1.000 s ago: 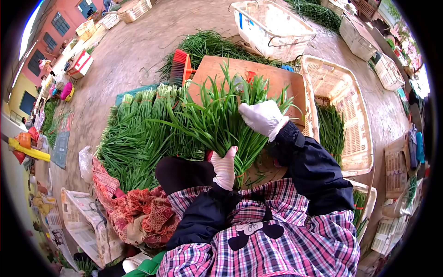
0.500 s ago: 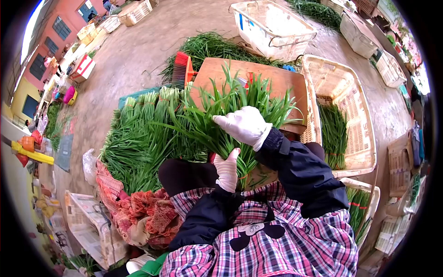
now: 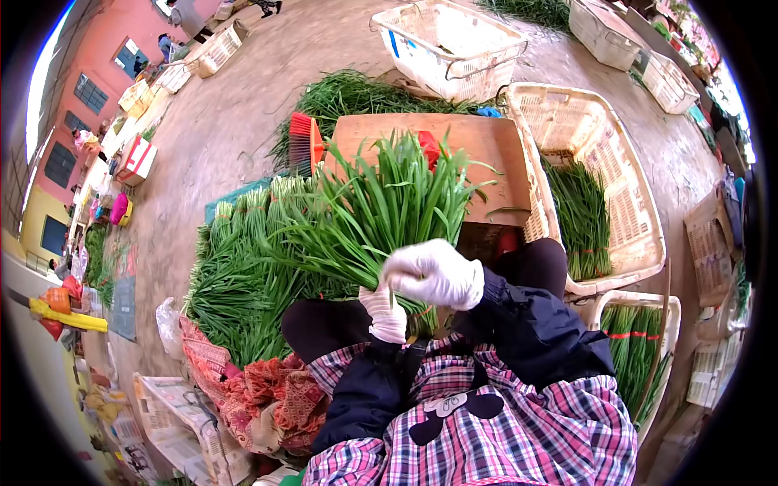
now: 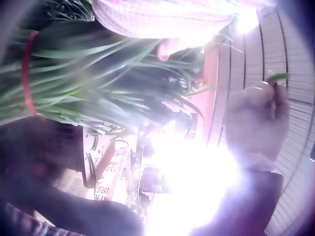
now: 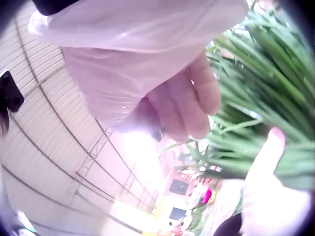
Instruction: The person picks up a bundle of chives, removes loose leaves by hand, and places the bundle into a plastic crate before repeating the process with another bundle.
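A thick bunch of garlic chives stands fanned out over the person's lap, its leaf tips pointing away. My gloved left hand grips it low down, thumb across the leaves. Below the grip, a red band circles the bunch in the left wrist view. My right hand, in a white glove, is close beside the left, at the lower leaves. Its fingers are curled in the right wrist view, the thumb mostly hidden. A short green leaf sticks out at its fingertips in the left wrist view.
Tied bunches lie piled at the left, beside a red patterned cloth. Ahead is a brown board, with a red broom at its left. A crate at the right holds more bunches; loose greens lie behind the board.
My right hand has come from the upper leaves down and toward me, beside the left hand. The left hand keeps its grip; the bunch now stands more upright. The head view has shifted slightly.
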`<state>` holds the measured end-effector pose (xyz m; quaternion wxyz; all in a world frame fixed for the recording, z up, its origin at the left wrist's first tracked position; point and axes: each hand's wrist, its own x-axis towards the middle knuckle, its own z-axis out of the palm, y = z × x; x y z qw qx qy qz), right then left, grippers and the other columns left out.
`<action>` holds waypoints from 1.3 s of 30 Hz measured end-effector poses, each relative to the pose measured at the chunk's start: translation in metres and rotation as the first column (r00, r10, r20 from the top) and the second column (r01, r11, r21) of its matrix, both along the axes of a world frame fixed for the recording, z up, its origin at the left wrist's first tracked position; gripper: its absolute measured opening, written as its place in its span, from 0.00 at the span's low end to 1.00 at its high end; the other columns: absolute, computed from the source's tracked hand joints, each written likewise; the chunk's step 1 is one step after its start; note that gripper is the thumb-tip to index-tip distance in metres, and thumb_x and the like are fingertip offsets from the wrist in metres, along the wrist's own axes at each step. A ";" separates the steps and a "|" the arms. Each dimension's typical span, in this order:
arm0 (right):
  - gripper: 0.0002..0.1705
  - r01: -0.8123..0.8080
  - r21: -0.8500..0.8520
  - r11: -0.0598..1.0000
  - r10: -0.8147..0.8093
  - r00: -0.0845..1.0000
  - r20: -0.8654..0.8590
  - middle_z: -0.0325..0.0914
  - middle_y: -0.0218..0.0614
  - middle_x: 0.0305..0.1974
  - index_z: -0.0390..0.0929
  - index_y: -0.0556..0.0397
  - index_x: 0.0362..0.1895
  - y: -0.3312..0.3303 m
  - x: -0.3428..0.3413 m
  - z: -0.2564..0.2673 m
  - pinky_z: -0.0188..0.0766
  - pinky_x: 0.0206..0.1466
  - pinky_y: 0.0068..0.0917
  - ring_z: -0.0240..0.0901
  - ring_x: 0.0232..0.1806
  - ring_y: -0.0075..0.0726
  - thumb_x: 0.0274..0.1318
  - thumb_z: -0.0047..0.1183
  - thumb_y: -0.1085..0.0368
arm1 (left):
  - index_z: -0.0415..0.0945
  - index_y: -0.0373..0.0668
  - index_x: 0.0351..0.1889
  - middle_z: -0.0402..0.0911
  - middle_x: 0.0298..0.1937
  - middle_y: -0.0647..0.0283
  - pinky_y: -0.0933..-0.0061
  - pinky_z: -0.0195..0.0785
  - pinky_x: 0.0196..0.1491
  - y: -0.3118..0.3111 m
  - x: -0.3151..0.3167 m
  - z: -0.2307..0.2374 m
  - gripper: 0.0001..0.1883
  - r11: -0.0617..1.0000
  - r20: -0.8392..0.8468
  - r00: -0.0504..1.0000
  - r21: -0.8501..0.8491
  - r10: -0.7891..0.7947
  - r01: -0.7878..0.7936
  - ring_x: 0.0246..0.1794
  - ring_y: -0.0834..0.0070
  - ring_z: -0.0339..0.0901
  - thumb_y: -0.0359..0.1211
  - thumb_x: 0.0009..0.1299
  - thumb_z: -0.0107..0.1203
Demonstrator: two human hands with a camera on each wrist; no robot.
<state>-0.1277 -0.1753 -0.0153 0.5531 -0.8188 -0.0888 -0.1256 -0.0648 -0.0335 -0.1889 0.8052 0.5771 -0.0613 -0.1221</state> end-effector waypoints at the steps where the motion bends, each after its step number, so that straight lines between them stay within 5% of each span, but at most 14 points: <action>1: 0.13 0.215 -0.200 0.956 -0.169 0.960 0.224 0.80 0.36 0.30 0.82 0.46 0.45 -0.003 0.007 -0.012 0.76 0.35 0.33 0.80 0.31 0.41 0.54 0.56 0.68 | 0.78 0.36 0.49 0.81 0.47 0.64 0.72 0.71 0.49 -0.015 -0.011 0.049 0.15 0.991 -0.097 0.988 -0.061 0.117 -0.123 0.45 0.77 0.77 0.22 0.63 0.58; 3: 0.18 0.295 -0.590 0.751 -0.239 0.955 0.173 0.78 0.32 0.37 0.81 0.41 0.48 -0.013 0.011 -0.005 0.76 0.32 0.35 0.78 0.31 0.44 0.50 0.54 0.67 | 0.78 0.36 0.48 0.81 0.45 0.68 0.74 0.69 0.50 -0.021 -0.015 0.064 0.15 0.989 -0.162 0.982 -0.096 0.099 -0.116 0.43 0.77 0.76 0.23 0.62 0.56; 5: 0.17 0.276 -0.624 0.731 -0.219 0.961 0.168 0.79 0.31 0.40 0.80 0.41 0.48 -0.020 0.018 -0.020 0.77 0.34 0.34 0.79 0.34 0.44 0.51 0.55 0.67 | 0.78 0.36 0.47 0.81 0.44 0.68 0.75 0.69 0.49 -0.022 -0.016 0.064 0.14 0.985 -0.157 0.981 -0.107 0.114 -0.132 0.42 0.77 0.76 0.23 0.62 0.56; 8: 0.17 0.391 -0.406 0.826 -0.301 0.915 0.268 0.77 0.32 0.41 0.78 0.42 0.49 -0.026 0.021 -0.028 0.76 0.36 0.37 0.78 0.38 0.44 0.53 0.52 0.65 | 0.79 0.35 0.45 0.81 0.42 0.68 0.76 0.69 0.48 -0.016 -0.014 0.060 0.13 0.991 -0.133 0.986 -0.072 0.099 -0.109 0.41 0.78 0.76 0.23 0.61 0.56; 12: 0.18 0.517 -0.255 0.817 -0.448 0.847 0.285 0.80 0.36 0.44 0.76 0.44 0.52 -0.041 0.035 -0.028 0.76 0.43 0.36 0.79 0.42 0.45 0.56 0.51 0.65 | 0.79 0.37 0.42 0.81 0.41 0.71 0.77 0.67 0.49 -0.013 -0.015 0.053 0.12 0.993 -0.131 0.988 -0.071 0.080 -0.090 0.40 0.79 0.75 0.22 0.60 0.57; 13: 0.18 0.572 -0.242 0.784 -0.488 0.808 0.330 0.81 0.41 0.36 0.77 0.44 0.53 -0.044 0.039 -0.031 0.76 0.39 0.36 0.79 0.36 0.48 0.56 0.53 0.65 | 0.79 0.37 0.42 0.81 0.40 0.71 0.76 0.67 0.49 -0.014 -0.016 0.052 0.11 0.992 -0.130 0.988 -0.079 0.084 -0.095 0.40 0.79 0.75 0.22 0.60 0.58; 16: 0.19 0.579 -0.349 0.737 -0.537 0.815 0.219 0.79 0.43 0.24 0.77 0.41 0.53 -0.055 0.041 -0.027 0.75 0.33 0.40 0.78 0.28 0.51 0.56 0.54 0.61 | 0.80 0.37 0.41 0.81 0.40 0.71 0.76 0.66 0.51 -0.014 -0.018 0.055 0.12 0.996 -0.068 0.994 -0.017 0.082 -0.083 0.40 0.78 0.75 0.21 0.59 0.58; 32: 0.09 0.409 -0.632 0.659 -0.400 0.901 0.167 0.79 0.40 0.23 0.74 0.48 0.40 -0.071 0.055 -0.034 0.72 0.24 0.38 0.77 0.21 0.45 0.57 0.52 0.60 | 0.80 0.36 0.42 0.81 0.41 0.69 0.75 0.67 0.50 -0.020 -0.021 0.059 0.13 0.991 -0.131 0.987 -0.083 0.092 -0.103 0.40 0.78 0.75 0.19 0.58 0.57; 33: 0.08 0.417 -0.278 0.865 -0.422 0.905 0.045 0.79 0.39 0.22 0.74 0.50 0.39 -0.069 0.052 -0.029 0.71 0.24 0.35 0.76 0.20 0.42 0.58 0.52 0.61 | 0.80 0.35 0.42 0.82 0.41 0.69 0.75 0.67 0.50 -0.021 -0.022 0.061 0.13 0.989 -0.155 0.983 -0.098 0.097 -0.113 0.40 0.77 0.75 0.20 0.58 0.57; 34: 0.08 0.397 0.130 0.908 -0.391 0.917 -0.073 0.79 0.39 0.22 0.74 0.51 0.38 -0.066 0.047 -0.017 0.71 0.23 0.32 0.76 0.19 0.40 0.59 0.51 0.61 | 0.80 0.35 0.42 0.82 0.42 0.68 0.75 0.67 0.50 -0.022 -0.022 0.062 0.13 0.986 -0.178 0.979 -0.113 0.102 -0.123 0.41 0.77 0.76 0.20 0.58 0.57; 36: 0.07 0.307 0.751 0.585 -0.332 0.935 -0.123 0.79 0.38 0.25 0.74 0.52 0.36 -0.067 0.035 0.007 0.70 0.24 0.24 0.76 0.22 0.30 0.61 0.51 0.63 | 0.79 0.34 0.43 0.81 0.42 0.67 0.75 0.67 0.51 -0.020 -0.017 0.061 0.12 0.988 -0.163 0.978 -0.069 0.126 -0.139 0.41 0.77 0.76 0.21 0.59 0.58; 39: 0.07 0.362 0.827 0.430 -0.487 0.864 -0.125 0.82 0.35 0.35 0.75 0.51 0.38 -0.076 0.012 0.012 0.73 0.33 0.23 0.79 0.35 0.27 0.61 0.50 0.62 | 0.78 0.34 0.43 0.81 0.44 0.64 0.73 0.69 0.50 -0.011 -0.009 0.054 0.12 0.986 -0.076 0.985 0.081 0.153 -0.147 0.42 0.74 0.76 0.27 0.62 0.59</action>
